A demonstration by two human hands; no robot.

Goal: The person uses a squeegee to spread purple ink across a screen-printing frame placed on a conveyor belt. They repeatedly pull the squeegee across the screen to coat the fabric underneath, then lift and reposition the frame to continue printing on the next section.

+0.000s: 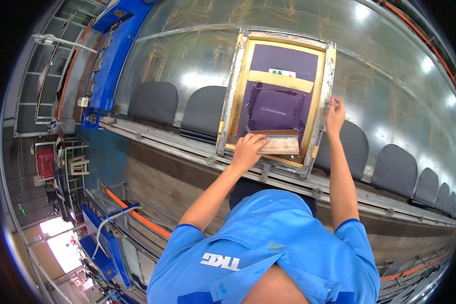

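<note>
In front of me a screen printing frame (234, 86) with yellow tape along its inner border lies on the long table. Its mesh (276, 109) shows dark purple, with wet-looking darker ink and a yellow band across it. A wooden-handled squeegee (283, 146) stands across the near end of the mesh. My left hand (247, 153) is wrapped over the left end of its handle. At the frame's right side, my right hand (335, 117) has curled fingers gripping the outer edge; the fingertips are partly hidden.
A row of dark grey rounded panels (205, 109) lies along the table's near side, left and right of the frame. A metal rail (182, 148) runs along the near edge. Blue machinery (106, 66) stands at the left end. An orange hose (137, 215) runs behind me.
</note>
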